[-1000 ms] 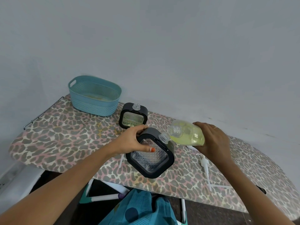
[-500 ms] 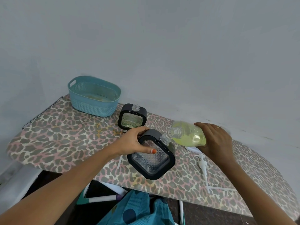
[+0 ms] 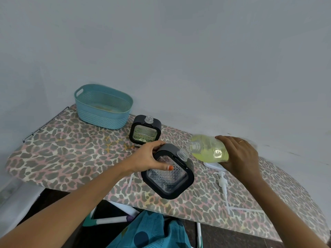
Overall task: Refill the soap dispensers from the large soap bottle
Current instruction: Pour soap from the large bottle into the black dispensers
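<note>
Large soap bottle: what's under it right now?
A flat white piece lies on the board below the large soap bottle; the right hand covers its far end, so what it is remains unclear.

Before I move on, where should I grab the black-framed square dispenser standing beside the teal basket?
Grip the black-framed square dispenser across its two black side walls, coming from the near side. It stands upright with its clear threaded neck open on top, so a side hold likely keeps it level and the mouth free.

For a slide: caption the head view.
Left hand holds a tilted dispenser; right hand tips the soap bottle toward its neck.
</note>
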A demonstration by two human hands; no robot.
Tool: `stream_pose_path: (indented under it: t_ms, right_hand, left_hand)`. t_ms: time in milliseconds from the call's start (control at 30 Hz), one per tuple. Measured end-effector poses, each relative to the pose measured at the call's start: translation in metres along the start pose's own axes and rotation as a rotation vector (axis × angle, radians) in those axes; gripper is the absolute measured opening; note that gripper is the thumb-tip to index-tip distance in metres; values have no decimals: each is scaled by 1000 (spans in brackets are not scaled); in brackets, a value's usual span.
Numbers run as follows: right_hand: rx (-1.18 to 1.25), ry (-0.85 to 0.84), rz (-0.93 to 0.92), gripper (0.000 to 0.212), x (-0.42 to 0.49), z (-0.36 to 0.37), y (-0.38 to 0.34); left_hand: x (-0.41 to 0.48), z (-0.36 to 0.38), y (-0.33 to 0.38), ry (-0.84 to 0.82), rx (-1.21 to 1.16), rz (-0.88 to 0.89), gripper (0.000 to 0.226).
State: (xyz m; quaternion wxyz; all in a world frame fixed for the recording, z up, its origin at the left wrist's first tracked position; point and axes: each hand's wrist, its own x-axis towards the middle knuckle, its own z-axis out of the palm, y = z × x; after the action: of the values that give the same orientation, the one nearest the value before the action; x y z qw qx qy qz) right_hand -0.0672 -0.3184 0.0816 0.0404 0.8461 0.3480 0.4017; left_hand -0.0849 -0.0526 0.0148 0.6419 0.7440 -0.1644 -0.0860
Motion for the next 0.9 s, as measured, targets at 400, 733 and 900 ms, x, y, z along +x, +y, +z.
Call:
stream_pose_path:
  t_ms: [400,733,900]
  right_hand:
    - [-18,-24,-19,42,1,-2,1]
    - [-17,-23,-20,43,3,-3,3]
    - [-33,-30,-26,43,2,-6,3]
  left_hand:
    - [0,3,2,-4,-22,19,58]
    - [0,5,3,-12,-22,-12,54]
    - [0,5,5,2,-7,-4,48]
